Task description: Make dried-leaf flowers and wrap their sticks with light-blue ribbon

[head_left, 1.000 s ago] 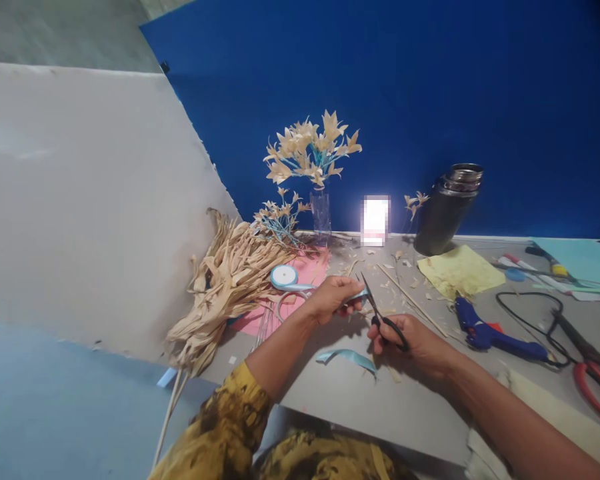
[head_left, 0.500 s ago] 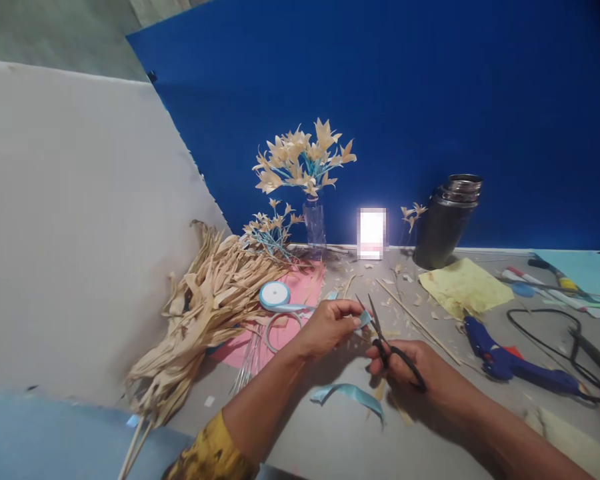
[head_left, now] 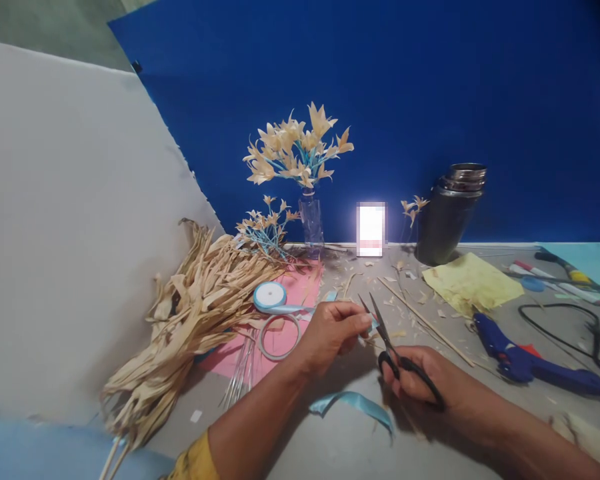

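Observation:
My left hand (head_left: 333, 330) pinches a small piece of light blue ribbon (head_left: 372, 325) just above the table. My right hand (head_left: 423, 383) grips black scissors (head_left: 387, 337) by the handles, and their blades stand apart around the ribbon piece. A longer curl of light blue ribbon (head_left: 353, 403) lies on the grey table below both hands. The ribbon spool (head_left: 270, 295) sits to the left on a pink sheet (head_left: 300, 290).
A heap of dried husk strips (head_left: 190, 307) lies at left. A vase of husk flowers (head_left: 305, 173) stands at the back with a dark flask (head_left: 447, 213). A blue glue gun (head_left: 525, 363), yellow paper (head_left: 467, 283), a wire ring (head_left: 279, 337) and thin sticks (head_left: 420, 320) are nearby.
The view has shifted a little; both hands sit slightly lower and further right. The scissor blades have opened wider around the ribbon piece.

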A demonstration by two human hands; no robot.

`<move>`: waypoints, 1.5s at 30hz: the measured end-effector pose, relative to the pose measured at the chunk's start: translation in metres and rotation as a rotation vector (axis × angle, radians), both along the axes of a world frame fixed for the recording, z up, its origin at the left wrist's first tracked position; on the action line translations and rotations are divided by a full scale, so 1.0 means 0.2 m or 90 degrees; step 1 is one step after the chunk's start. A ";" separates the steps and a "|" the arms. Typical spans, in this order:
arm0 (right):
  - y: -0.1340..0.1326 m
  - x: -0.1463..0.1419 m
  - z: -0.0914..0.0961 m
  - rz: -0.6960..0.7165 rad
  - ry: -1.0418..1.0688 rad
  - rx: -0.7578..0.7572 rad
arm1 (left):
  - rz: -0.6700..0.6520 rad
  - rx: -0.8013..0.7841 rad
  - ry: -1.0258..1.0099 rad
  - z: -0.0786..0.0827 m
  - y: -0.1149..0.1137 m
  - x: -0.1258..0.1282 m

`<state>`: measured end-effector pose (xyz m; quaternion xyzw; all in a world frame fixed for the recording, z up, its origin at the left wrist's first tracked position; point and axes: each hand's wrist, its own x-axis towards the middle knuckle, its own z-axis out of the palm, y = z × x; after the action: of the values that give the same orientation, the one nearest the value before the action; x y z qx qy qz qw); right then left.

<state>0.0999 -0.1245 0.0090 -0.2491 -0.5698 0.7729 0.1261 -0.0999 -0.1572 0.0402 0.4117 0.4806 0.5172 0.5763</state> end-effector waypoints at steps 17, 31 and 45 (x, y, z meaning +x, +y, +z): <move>-0.11 -0.02 -0.04 -0.083 0.050 -0.024 | -0.004 0.046 0.074 0.01 0.02 -0.02; -0.12 -0.01 0.03 -0.053 0.040 -0.044 | -0.014 0.067 0.108 0.05 -0.01 -0.03; -0.03 0.05 0.08 -0.220 0.147 -0.123 | -0.107 0.055 0.159 -0.01 -0.05 0.08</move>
<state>0.1091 -0.1301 0.0255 -0.2636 -0.4237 0.8144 0.2963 -0.0837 -0.1669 0.0380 0.5360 0.4898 0.4323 0.5347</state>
